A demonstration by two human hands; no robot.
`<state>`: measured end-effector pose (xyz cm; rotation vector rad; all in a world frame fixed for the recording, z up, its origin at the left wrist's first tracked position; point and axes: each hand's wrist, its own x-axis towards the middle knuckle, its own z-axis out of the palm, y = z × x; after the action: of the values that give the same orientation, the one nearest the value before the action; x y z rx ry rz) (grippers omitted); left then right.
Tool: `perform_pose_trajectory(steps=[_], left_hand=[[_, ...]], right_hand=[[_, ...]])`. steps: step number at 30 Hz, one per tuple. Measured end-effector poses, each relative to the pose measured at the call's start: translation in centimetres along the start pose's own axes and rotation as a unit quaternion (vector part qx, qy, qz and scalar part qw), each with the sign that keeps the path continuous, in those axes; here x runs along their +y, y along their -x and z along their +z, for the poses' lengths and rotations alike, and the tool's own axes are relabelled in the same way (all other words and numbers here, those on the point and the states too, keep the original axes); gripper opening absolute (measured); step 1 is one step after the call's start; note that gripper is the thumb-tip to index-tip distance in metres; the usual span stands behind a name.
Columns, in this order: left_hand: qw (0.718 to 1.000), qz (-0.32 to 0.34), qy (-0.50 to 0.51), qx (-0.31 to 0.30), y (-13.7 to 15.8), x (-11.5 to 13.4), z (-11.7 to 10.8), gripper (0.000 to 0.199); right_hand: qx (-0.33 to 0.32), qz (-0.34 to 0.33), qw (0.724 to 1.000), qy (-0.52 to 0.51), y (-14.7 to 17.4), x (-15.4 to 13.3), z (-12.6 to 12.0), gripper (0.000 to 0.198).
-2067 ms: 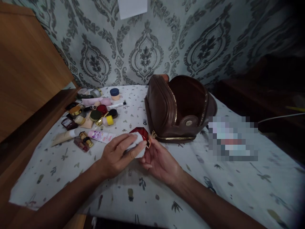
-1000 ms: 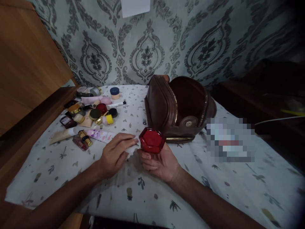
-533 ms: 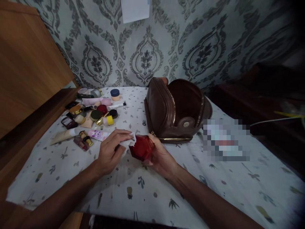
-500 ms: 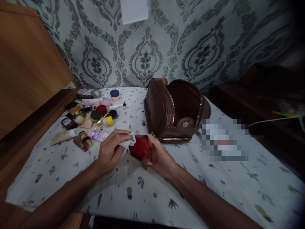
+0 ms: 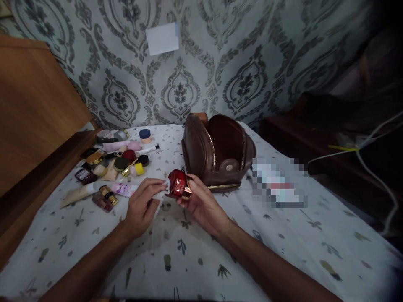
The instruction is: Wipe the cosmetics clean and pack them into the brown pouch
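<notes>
My right hand (image 5: 206,205) grips a red glass perfume bottle (image 5: 178,183) by its gold-coloured end, fingers wrapped round it. The bottle lies on its side in the air, its faceted red body turned to the left. A white tissue (image 5: 166,184) is pinched in my left hand (image 5: 143,205) and touches the left end of the bottle. Part of the tissue is hidden behind my fingers. Just behind my right hand stands a brown leather bag (image 5: 201,147), its zipped top gaping.
Several cosmetics lie at the left: a pink-and-white tube (image 5: 124,189), a beige tube (image 5: 78,194), a blue-lidded jar (image 5: 145,135) and a yellow-capped bottle (image 5: 138,169). A blurred-out item (image 5: 280,183) is right of the bag. A wooden panel (image 5: 40,92) borders the left.
My right hand has turned the perfume bottle, so lettering and its gold part now show. The tissue stays against its left end. The camera view has shifted, tilting up and right.
</notes>
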<state>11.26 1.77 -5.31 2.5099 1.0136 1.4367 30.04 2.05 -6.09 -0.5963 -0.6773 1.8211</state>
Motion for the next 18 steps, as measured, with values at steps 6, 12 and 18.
perform_pose_trajectory(steps=[6, 12, 18], left_hand=[[0.998, -0.045, -0.034, -0.016, 0.5, -0.8, 0.2, 0.027], [0.996, -0.022, -0.078, -0.028, 0.9, -2.4, 0.8, 0.022], [0.995, -0.033, -0.057, -0.071, 2.3, -3.9, 1.9, 0.025]], right_hand=[[-0.040, -0.097, 0.989, 0.100, 1.7, -1.8, 0.6, 0.039], [0.007, -0.253, 0.939, 0.232, 3.2, -10.1, 1.7, 0.038], [0.141, -0.352, 0.765, 0.521, -2.0, -18.8, 0.6, 0.038]])
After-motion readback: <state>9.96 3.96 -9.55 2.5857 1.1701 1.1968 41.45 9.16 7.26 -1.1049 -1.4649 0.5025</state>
